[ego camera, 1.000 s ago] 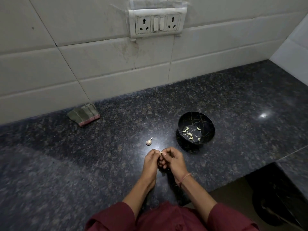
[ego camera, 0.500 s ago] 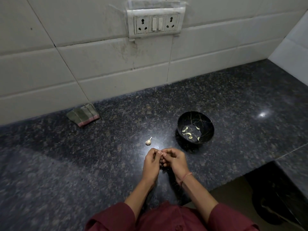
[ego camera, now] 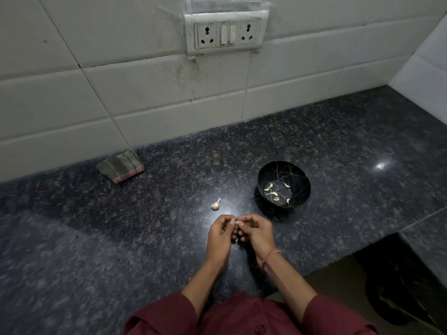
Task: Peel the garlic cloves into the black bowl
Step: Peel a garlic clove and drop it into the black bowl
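My left hand [ego camera: 221, 236] and my right hand [ego camera: 256, 234] meet over the dark counter, fingertips together. Between them they pinch a small pale garlic cloves piece [ego camera: 237, 222]; most of it is hidden by the fingers. A black bowl [ego camera: 262, 180] with thin gold lines stands just beyond and to the right of my hands and holds several peeled cloves [ego camera: 273, 193]. A small garlic bulb piece with a stalk [ego camera: 215, 205] lies on the counter a little beyond my left hand.
A folded striped cloth [ego camera: 121, 166] lies at the back left against the tiled wall. A socket panel [ego camera: 226, 33] sits on the wall above. The counter's front edge steps back at the right [ego camera: 338, 259], with a dark gap below.
Both hands have stayed together at the same spot, fingers shifting slightly on the clove. The bowl, the bulb piece and the cloth have not moved.
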